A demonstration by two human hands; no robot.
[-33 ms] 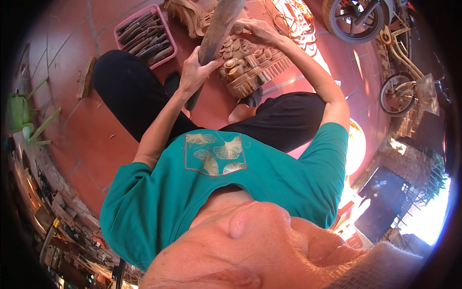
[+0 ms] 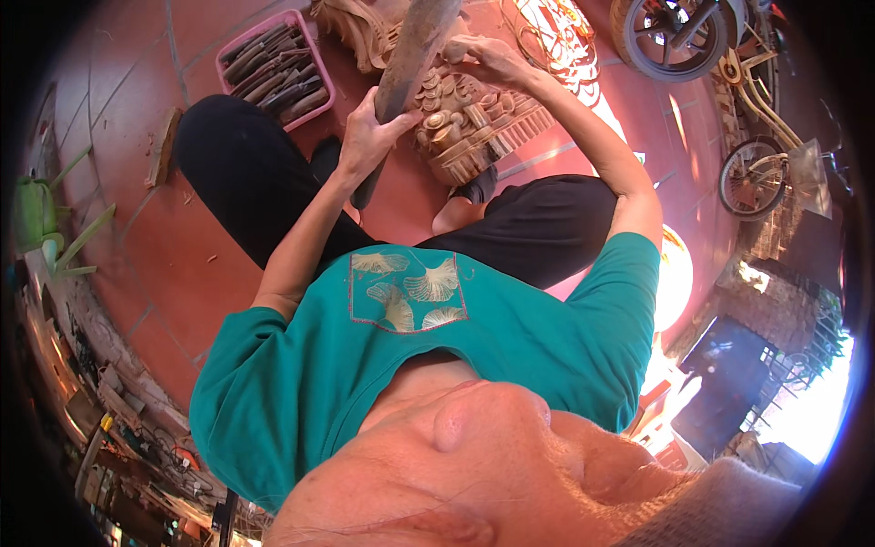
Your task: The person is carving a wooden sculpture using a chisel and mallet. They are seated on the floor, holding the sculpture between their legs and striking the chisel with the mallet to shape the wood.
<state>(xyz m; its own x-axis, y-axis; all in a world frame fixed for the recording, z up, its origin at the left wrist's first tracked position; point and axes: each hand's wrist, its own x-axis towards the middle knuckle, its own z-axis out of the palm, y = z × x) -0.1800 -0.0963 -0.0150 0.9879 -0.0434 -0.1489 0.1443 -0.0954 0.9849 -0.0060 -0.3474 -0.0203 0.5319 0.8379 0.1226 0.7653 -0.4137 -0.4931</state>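
A long, dark, worn wooden bar (image 2: 410,59) slants from the top of the view down toward my lap. My left hand (image 2: 369,141) is closed around it, the thumb lying across its face. On the far side of the bar, my right hand (image 2: 492,59) has its fingers bent together at a small round knob (image 2: 453,52); whether the knob belongs to a tool or to the carving I cannot tell. Under both hands, by my feet, rests a carved brown wood block (image 2: 456,137) with scrolls and a ribbed edge.
A pink basket (image 2: 330,87) of wood-handled tools stands left of the carvings. Another scrolled carving (image 2: 351,32) lies behind. A wood offcut (image 2: 164,146) sits by my left knee. Coiled cable-like loops (image 2: 556,36), a motorbike wheel (image 2: 670,41) and a bicycle wheel (image 2: 752,178) are at right.
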